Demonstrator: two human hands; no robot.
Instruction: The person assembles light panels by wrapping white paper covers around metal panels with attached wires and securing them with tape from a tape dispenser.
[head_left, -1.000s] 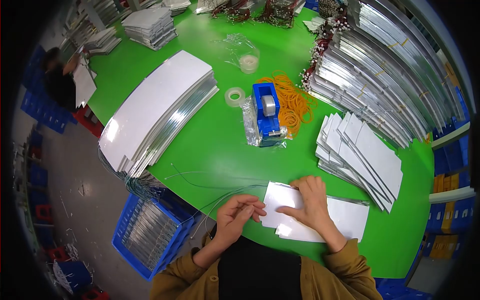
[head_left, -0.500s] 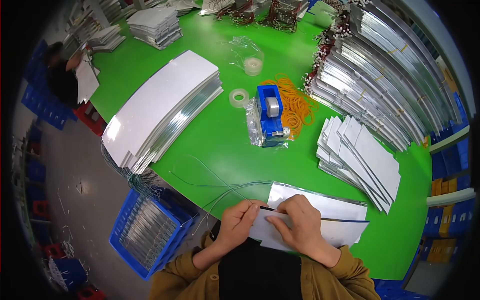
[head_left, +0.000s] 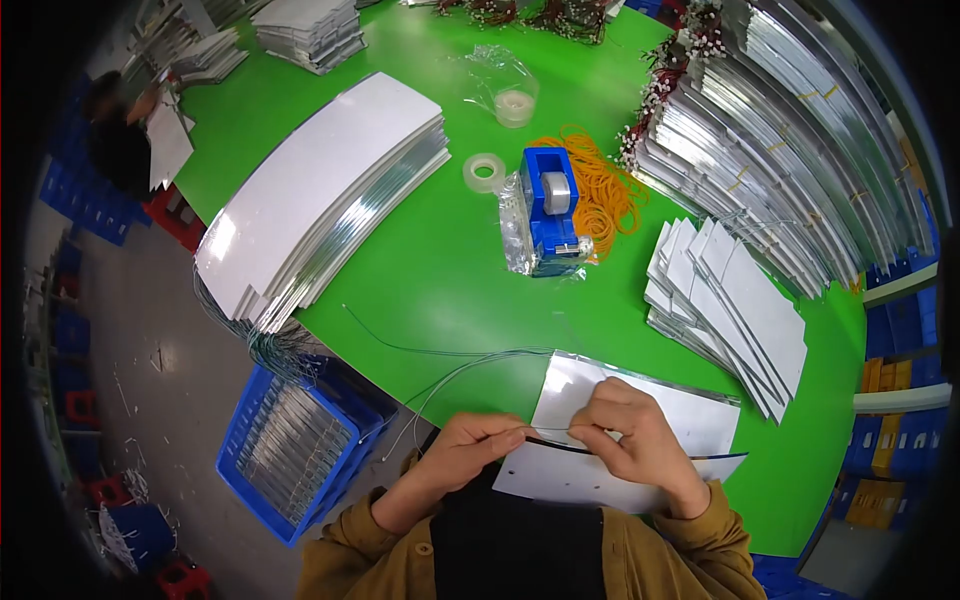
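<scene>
A white panel [head_left: 580, 478] with a dark upper edge and small holes lies at the table's front edge, tilted toward me. At its upper left corner, my left hand [head_left: 468, 452] is closed, thumb and index finger pinching a thin wire. My right hand [head_left: 640, 440] is closed above the panel's middle, its fingertips pinching the same wire, which spans the gap between both hands. Behind them a second white panel [head_left: 690, 408] lies flat on the green table. Thin grey-green wires [head_left: 440, 352] run left from its corner. My right palm partly hides the front panel.
A blue tape dispenser [head_left: 552, 215] stands beside orange rubber bands [head_left: 605, 205] and a tape roll [head_left: 484, 173]. Panel stacks [head_left: 330, 180] stand left; fanned panels [head_left: 730, 310] lie right. A blue crate [head_left: 240, 480] sits below the table's left edge. Another person [head_left: 120, 130] works far left.
My hands have moved apart, and a length of wire now stretches between them. The front panel has dropped lower and its left corner shows. The view has shifted slightly.
</scene>
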